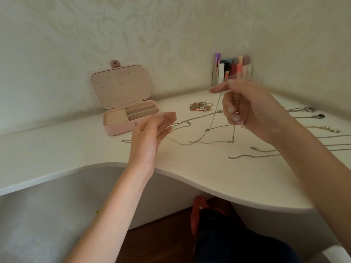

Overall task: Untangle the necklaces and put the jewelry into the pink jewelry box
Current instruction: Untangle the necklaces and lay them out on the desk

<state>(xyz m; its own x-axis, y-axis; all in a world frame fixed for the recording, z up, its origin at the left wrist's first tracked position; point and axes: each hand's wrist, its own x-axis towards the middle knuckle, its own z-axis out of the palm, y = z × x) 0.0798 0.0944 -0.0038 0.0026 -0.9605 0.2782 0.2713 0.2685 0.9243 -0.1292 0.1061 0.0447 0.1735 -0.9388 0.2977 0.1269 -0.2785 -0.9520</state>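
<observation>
Judging by how things lie, untangling is only partly done. The chains [209, 128] sprawl crossed over one another on the desk [209, 177] at mid-frame, some strands lifted. The right hand [252, 109], right of centre, has its fingers curled and pinches fine strands that hang down to the tangle. The left hand [152, 133], left of centre, appears to pinch a strand at its fingertips, though blur makes that grip uncertain. A few necklaces [313, 114] lie separately at the right edge, and rings [201, 106] sit in a small heap behind. The pink box [131, 118], upper left, stands open with compartments apparently empty, so all stowing remains. Motion blur smears both hands; the right forearm hides several chains, and others are cut off by the frame edge.
</observation>
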